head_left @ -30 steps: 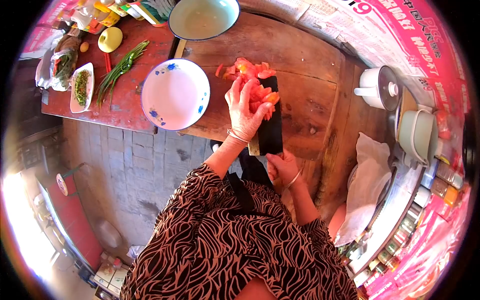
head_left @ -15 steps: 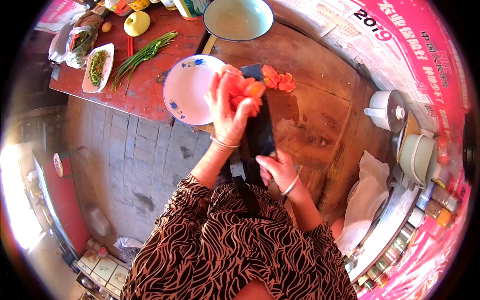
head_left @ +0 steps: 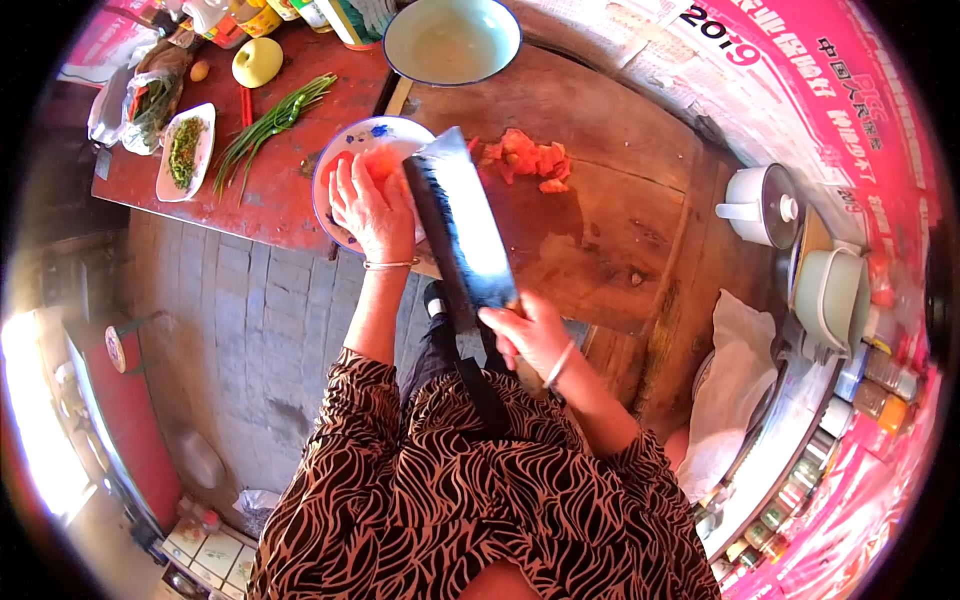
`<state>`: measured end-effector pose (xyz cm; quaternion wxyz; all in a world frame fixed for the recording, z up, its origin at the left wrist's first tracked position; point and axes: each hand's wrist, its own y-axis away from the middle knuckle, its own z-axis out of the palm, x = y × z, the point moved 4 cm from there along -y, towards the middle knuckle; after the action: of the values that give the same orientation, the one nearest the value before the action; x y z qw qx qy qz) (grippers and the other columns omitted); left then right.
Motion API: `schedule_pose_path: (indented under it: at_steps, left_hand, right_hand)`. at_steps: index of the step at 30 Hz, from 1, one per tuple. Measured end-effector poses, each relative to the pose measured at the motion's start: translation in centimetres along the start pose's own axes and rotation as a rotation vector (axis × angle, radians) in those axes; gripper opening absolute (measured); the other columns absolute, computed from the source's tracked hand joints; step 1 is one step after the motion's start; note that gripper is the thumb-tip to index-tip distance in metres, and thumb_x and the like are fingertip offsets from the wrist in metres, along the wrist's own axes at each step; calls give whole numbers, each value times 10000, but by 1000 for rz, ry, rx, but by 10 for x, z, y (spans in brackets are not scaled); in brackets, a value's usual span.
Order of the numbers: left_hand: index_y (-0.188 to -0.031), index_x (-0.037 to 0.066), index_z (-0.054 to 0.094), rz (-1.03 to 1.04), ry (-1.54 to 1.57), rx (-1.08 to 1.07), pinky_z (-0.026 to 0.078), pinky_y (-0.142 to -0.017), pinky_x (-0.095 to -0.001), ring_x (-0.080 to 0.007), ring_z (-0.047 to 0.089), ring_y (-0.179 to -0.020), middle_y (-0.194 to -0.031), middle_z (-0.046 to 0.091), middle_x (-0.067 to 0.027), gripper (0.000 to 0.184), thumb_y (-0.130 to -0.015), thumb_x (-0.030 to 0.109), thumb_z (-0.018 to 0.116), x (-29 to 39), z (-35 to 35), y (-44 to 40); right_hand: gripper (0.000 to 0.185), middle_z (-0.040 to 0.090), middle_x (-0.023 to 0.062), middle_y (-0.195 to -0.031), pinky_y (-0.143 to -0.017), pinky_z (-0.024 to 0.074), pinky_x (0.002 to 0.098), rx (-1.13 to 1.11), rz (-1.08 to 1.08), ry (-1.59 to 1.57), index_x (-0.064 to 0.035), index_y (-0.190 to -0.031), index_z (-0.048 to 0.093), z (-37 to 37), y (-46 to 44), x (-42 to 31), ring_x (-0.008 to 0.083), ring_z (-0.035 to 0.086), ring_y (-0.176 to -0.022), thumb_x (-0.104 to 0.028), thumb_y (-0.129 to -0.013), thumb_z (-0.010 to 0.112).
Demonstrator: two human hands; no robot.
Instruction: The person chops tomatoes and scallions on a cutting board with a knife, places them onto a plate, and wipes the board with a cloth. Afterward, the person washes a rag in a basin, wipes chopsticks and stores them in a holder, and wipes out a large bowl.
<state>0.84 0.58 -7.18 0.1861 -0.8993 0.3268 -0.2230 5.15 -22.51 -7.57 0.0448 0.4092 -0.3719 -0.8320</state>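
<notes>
My left hand (head_left: 375, 212) is over the white bowl with blue flowers (head_left: 327, 172), its fingers closed round chopped tomato (head_left: 382, 160) that partly shows past them. The bowl's inside is largely covered by the hand and the tomato. In my right hand (head_left: 530, 338) is the handle of a broad cleaver (head_left: 465, 225), its shiny blade tilted up beside the bowl. More tomato pieces (head_left: 520, 155) lie on the wooden board (head_left: 620, 215), just beyond the blade.
An enamel basin (head_left: 452, 40) stands behind the bowl. On the red table (head_left: 275, 215) are green onions (head_left: 270, 125), a green-yellow fruit (head_left: 257, 62) and a dish of chopped greens (head_left: 186, 150). A lidded pot (head_left: 757, 205) stands at the right.
My left hand has carried tomato leftward from the board to over the bowl. The cleaver has swung left and its blade has turned, showing a bright face.
</notes>
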Motion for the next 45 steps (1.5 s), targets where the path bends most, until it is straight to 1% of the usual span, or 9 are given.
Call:
schedule_pose_path:
  at_steps: [2,4,8,13,17,20,28,38,45]
  left_hand:
    - [-1122,9,515,39,15,53,278,-1003,-439,-359,391,-1169,-1223,479,-176,359,-800,160,563,27,-11,-3]
    - [-1145,2,502,164,247,-5,275,-1014,-441,-363,374,-1195,-1253,451,-189,359,-804,108,543,53,-9,3]
    - [-1224,-19,427,184,528,-309,254,-1038,-437,-381,325,-1241,-1315,366,-218,434,-808,64,516,104,14,38]
    - [-1277,-21,324,136,386,-311,203,-1043,-469,-416,269,-1244,-1351,285,-242,524,-806,97,521,108,52,47]
    - [-1275,-33,307,-1,318,-303,237,-1024,-478,-451,263,-1227,-1357,250,-258,539,-819,144,533,99,74,40]
    - [-1271,-20,324,18,308,-284,249,-1017,-472,-448,278,-1213,-1345,261,-267,520,-826,156,526,101,85,30]
    - [-1127,35,529,189,538,-270,312,-971,-441,-371,414,-1121,-1203,473,-185,348,-801,155,529,123,110,13]
    - [-1070,8,570,-44,721,-200,333,-963,-414,-352,424,-1117,-1176,502,-183,311,-788,137,548,119,84,19]
    - [-1112,2,548,37,664,-100,301,-986,-406,-322,431,-1136,-1258,467,-198,342,-833,197,511,104,32,-9]
  right_hand:
    - [151,449,-1,-492,-363,377,256,26,-26,-21,-40,-816,482,-22,15,-2,102,451,-385,-138,-837,596]
    - [132,439,-2,-486,-365,374,258,93,-46,-57,-47,-797,486,-43,28,-3,99,435,-383,-123,-838,585]
    - [129,437,4,-501,-352,378,265,282,-133,-244,-63,-776,483,-96,35,16,105,431,-391,-121,-829,586]
    - [119,425,8,-568,-356,385,277,353,-98,-300,-65,-818,480,-132,32,30,109,415,-421,-137,-826,574]
    - [156,451,15,-556,-332,383,298,373,-31,-381,-65,-759,462,-144,19,40,121,437,-399,-120,-815,597]
    - [143,459,19,-554,-329,383,300,356,-14,-413,-64,-768,467,-143,8,39,121,435,-390,-104,-814,597]
    - [109,455,26,-512,-317,365,286,108,-11,-299,-46,-820,488,-124,-37,21,113,413,-355,-78,-818,591]
    - [109,431,12,-522,-319,367,271,88,-24,-263,-50,-830,472,-83,-28,17,104,405,-374,-93,-829,572]
    - [135,439,0,-518,-318,365,259,3,-58,-192,-53,-842,475,-52,-17,-11,92,421,-374,-119,-832,592]
